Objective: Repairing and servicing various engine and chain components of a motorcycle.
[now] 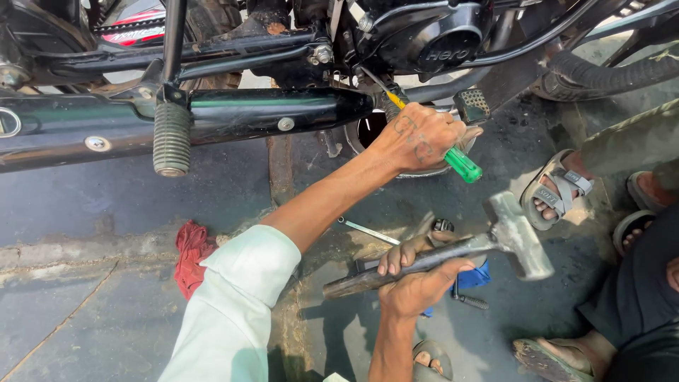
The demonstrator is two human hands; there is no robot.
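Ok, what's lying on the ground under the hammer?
Below the hammer in the right hand: a blue cloth, a black-handled tool and a spanner. Anything beneath hand and handle is covered.

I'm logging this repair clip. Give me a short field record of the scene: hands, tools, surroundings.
left hand: grips a green-handled screwdriver, tip set against the motorcycle underside
right hand: holds a hammer by its handle, head raised
ground: red rag, spanner
nearby: another person's sandalled foot
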